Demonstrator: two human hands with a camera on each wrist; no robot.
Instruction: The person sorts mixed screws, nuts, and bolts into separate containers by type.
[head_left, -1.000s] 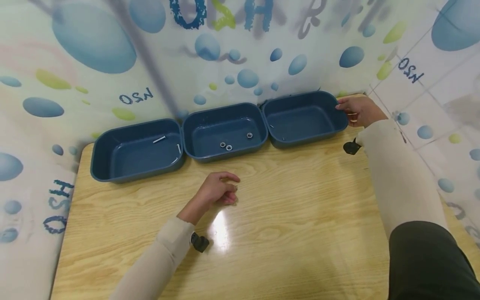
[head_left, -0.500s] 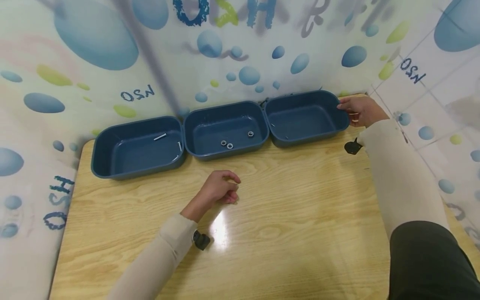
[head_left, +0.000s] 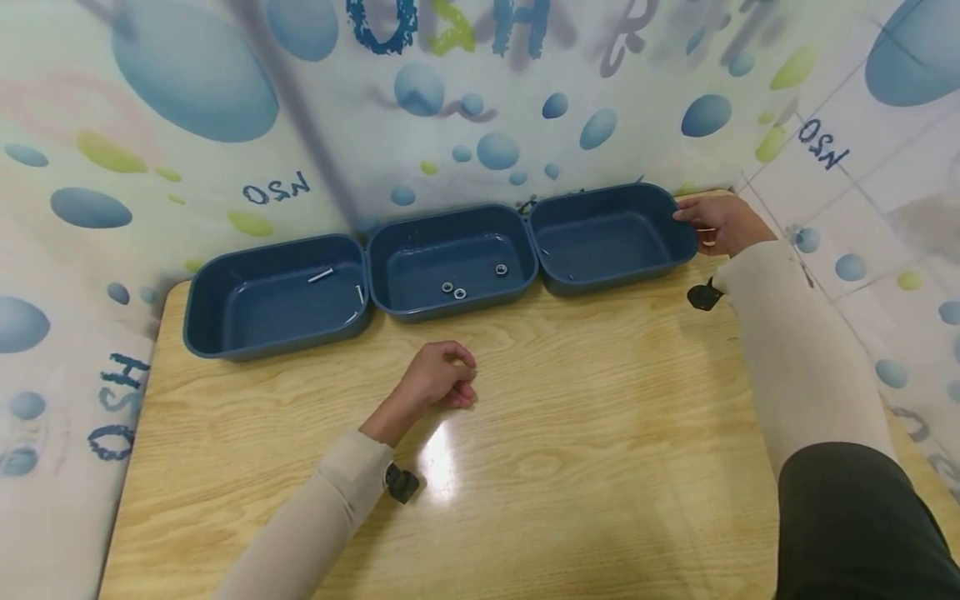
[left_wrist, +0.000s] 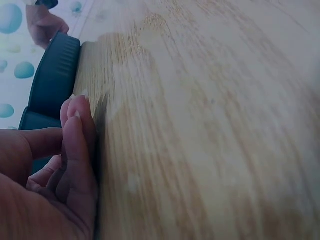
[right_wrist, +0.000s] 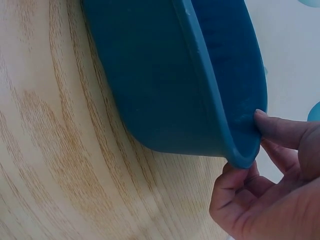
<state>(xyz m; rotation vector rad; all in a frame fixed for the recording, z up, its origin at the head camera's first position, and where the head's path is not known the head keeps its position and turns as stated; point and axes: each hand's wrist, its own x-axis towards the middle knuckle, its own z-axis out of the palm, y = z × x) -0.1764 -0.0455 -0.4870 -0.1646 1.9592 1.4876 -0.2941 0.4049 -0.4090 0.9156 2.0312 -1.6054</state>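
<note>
My right hand [head_left: 722,223] pinches the end rim of the right blue plastic bin [head_left: 607,237]. In the right wrist view the thumb lies inside that rim and the curled fingers are under it on the outside. My left hand [head_left: 441,377] rests by the table's middle, in front of the bins, its fingers loosely curled. Nothing shows between them in the left wrist view. The middle bin [head_left: 442,237] holds several metal nuts [head_left: 460,293]. Screws [head_left: 321,275] lie in the left bin [head_left: 247,258]. Tiny pieces, too small to make out, lie in the right bin.
The three bins stand in a row along the back of the wooden table [head_left: 570,467]. Behind them rises a wall covering [head_left: 450,100] with blue and green spots. It also runs down the left and right sides.
The left thumb and index finger have drawn slightly closer together. My right hand keeps its hold on the right bin. The head view has shifted very slightly.
</note>
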